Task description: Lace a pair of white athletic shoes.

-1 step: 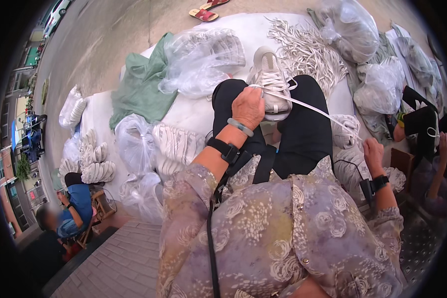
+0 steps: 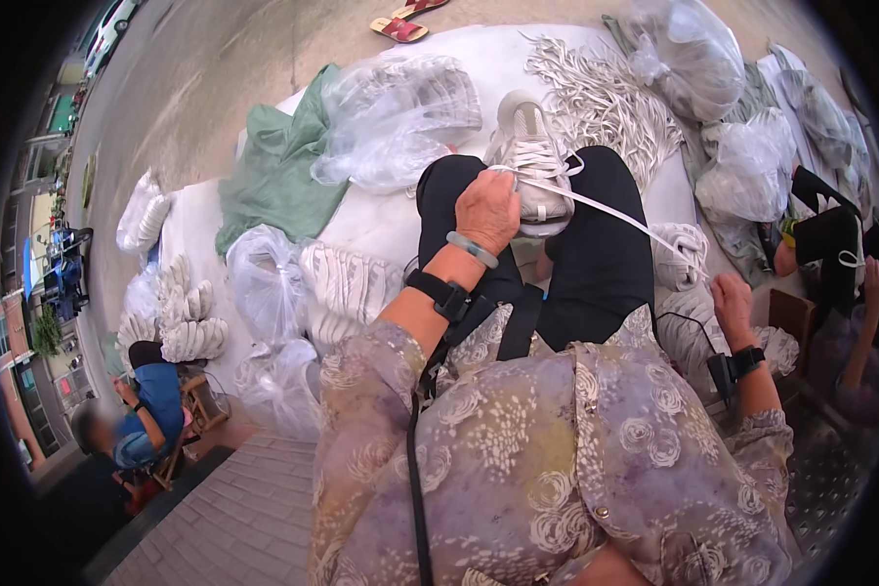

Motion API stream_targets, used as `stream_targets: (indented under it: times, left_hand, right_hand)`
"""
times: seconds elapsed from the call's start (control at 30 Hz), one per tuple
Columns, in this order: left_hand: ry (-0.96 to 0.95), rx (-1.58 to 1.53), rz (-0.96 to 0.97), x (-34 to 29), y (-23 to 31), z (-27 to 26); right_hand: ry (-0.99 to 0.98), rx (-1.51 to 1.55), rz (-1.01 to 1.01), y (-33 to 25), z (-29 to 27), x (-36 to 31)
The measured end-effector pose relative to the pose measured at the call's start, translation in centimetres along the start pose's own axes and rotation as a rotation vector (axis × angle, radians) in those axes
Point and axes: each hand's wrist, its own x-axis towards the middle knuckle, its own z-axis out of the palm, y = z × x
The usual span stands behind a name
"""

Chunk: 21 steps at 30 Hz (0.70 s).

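A white lace-up sneaker rests between my knees, its toe pointing away from me and laces threaded across its front. At its left side my left hand is closed, fingertips pinching by the lacing; they partly hide what they grip, which looks like lace. From there a long flat white shoelace stretches taut to the lower right. Its far end is in my right hand, closed out beyond my right knee. Beneath that stretch of lace, another white sneaker lies on the ground sheet.
Loose white laces lie heaped ahead on the white sheet. Clear plastic bags, a green sack and rows of white shoes surround me. A co-worker sits at left; another person's arm is at right.
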Motion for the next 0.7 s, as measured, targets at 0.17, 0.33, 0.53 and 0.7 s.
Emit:
stream_targets:
  times: [0.17, 0.33, 0.53, 0.7]
  left_hand:
    - [0.078, -0.105, -0.162, 0.8, -0.4, -1.5]
    - [0.106, 0.125, -0.115, 2.1, -1.8, -1.9]
    - [-0.100, 0.172, -0.038, 2.6, -1.2, -2.6]
    - [-0.208, 0.344, 0.177, 1.6, 1.8, -3.8]
  right_hand:
    - [-0.194, 0.060, -0.206, -6.9, -1.7, 2.6]
    - [0.116, 0.177, -0.394, -13.4, -2.5, 7.5]
    - [0.229, 0.333, -0.501, -18.6, -1.0, 11.1]
    - [0.193, 0.323, -0.470, -20.2, 0.2, 11.3]
